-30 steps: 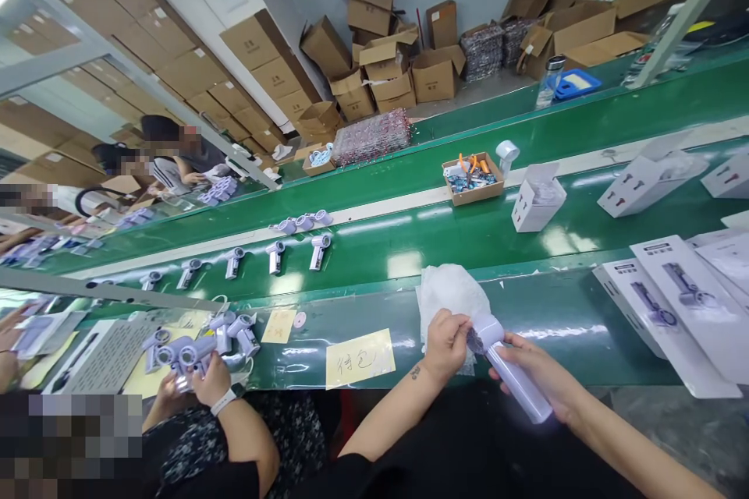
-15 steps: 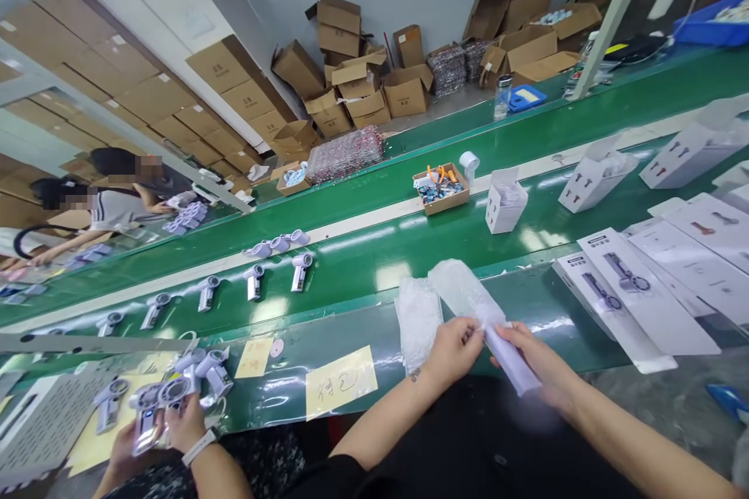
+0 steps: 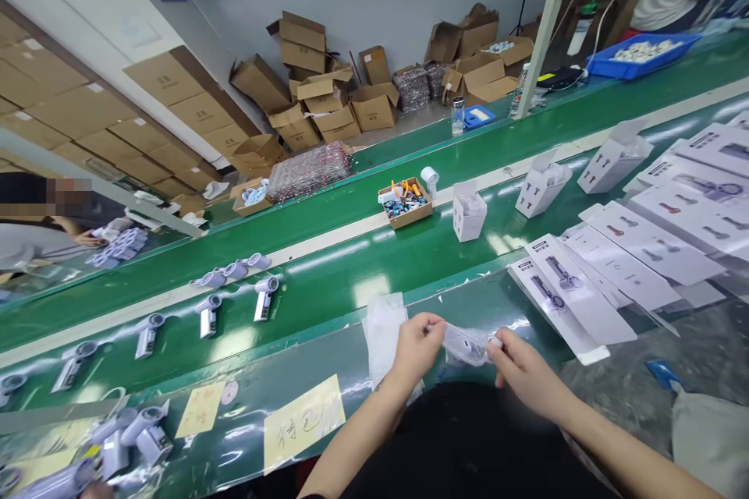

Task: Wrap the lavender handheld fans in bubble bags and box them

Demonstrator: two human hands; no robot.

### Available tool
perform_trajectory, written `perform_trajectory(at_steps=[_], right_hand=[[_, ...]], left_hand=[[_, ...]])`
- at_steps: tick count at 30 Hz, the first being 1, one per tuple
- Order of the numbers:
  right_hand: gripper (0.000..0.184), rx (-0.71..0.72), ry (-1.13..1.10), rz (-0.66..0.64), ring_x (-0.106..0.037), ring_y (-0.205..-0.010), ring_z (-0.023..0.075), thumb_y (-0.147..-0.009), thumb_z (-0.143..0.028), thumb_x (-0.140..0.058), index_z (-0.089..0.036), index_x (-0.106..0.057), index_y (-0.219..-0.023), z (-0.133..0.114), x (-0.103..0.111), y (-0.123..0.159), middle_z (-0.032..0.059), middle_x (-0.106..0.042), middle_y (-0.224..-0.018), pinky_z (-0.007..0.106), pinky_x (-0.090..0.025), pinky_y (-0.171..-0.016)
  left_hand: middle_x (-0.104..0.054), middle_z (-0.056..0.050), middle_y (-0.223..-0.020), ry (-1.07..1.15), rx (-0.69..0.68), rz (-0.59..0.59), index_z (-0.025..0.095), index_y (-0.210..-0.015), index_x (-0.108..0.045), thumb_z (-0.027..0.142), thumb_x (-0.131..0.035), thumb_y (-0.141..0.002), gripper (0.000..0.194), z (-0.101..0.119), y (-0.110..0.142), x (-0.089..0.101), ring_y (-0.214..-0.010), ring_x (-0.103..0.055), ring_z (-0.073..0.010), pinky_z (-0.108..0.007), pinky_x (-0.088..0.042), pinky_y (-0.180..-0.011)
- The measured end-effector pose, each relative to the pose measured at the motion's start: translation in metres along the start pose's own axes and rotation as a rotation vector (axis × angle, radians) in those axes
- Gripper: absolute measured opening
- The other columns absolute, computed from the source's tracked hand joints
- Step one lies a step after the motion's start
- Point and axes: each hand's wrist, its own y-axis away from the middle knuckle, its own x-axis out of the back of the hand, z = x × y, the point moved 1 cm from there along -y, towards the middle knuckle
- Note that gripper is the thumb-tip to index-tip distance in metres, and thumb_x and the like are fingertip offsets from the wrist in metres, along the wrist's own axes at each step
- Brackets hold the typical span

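Between my two hands hangs a clear plastic bag (image 3: 465,345) with a white item inside; the item's exact kind is hard to make out. My left hand (image 3: 420,339) pinches the bag's left end, thumb against the fingers. At its other end, my right hand (image 3: 520,365) is closed on the plastic. Beneath and left of my left hand lies a stack of translucent white bags (image 3: 381,331), partly covered by my wrist.
Handheld fans (image 3: 266,298) stand in a row on the green conveyor (image 3: 328,281). To the right are printed flat cartons (image 3: 576,296) and opened white boxes (image 3: 470,212). Farther back sits a parts box (image 3: 406,207). A handwritten yellow note (image 3: 304,425) lies left.
My view has swung to the right, so the scene sits farther left. The long pale bag has given way to a shorter, crumpled bag between my hands, which are farther apart.
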Motion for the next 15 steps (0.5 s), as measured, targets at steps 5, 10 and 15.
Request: perform_trajectory(at_steps=[5,10,15], right_hand=[[0.027,0.197,-0.001,-0.060,-0.046,-0.061,0.0122,-0.091,-0.044,-0.041,-0.022,-0.043,-0.075,-0.029,0.020,0.005,-0.0038,-0.049,-0.065,0.025,-0.038,-0.058],[0.025,0.292,-0.045,-0.291,-0.052,-0.065,0.0130,-0.093,-0.040,-0.036,-0.022,-0.046,-0.079,-0.039,0.014,0.002,-0.0021,-0.053,-0.068,0.027,-0.045,-0.067],[0.034,0.412,0.746,0.062,-0.046,-0.118,0.0348,-0.078,-0.029,-0.057,-0.026,-0.058,-0.112,0.021,0.122,0.008,0.0137,-0.047,-0.131,0.053,-0.040,-0.094]], left_hand=[[-0.056,-0.012,-0.116,0.025,-0.382,-0.164,0.017,-0.120,-0.054,0.048,-0.072,-0.065,0.065,0.017,0.002,0.023,-0.108,-0.051,-0.0265,-0.037,-0.043,-0.090],[-0.057,-0.009,-0.112,-0.101,-0.468,-0.438,0.022,-0.120,-0.054,0.032,-0.076,-0.062,0.063,-0.001,-0.011,-0.029,-0.105,-0.052,-0.0257,-0.042,-0.042,-0.094],[-0.059,-0.007,-0.095,0.282,-0.033,-0.159,0.015,-0.080,-0.061,0.031,-0.060,-0.074,0.017,-0.027,-0.018,-0.053,-0.067,-0.057,-0.0144,-0.028,-0.052,-0.055]])
